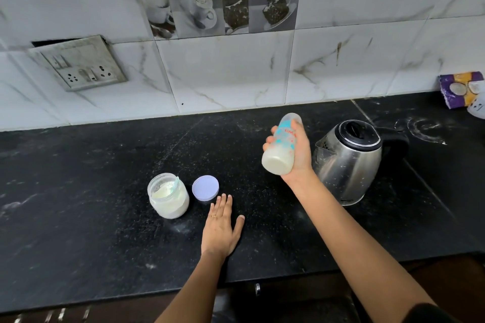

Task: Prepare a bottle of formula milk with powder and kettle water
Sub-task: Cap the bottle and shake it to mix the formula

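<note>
My right hand (299, 155) grips a clear baby bottle (282, 148) with blue and red print, held in the air and tilted, its base toward me and white milk pooled in it. A steel kettle (350, 162) with a black lid stands just right of that hand. On the black counter (105, 191) sits an open jar of formula powder (169, 196) with a clear scoop inside. The jar's pale purple lid (205, 188) lies beside it. My left hand (221, 228) rests flat on the counter, fingers straight, just below the lid.
A tiled wall with a switch and socket plate (81, 65) runs along the back of the counter. A purple and yellow packet (460, 89) lies at the far right, with spilled white powder (425, 128) near it. The counter's front edge is close to my body.
</note>
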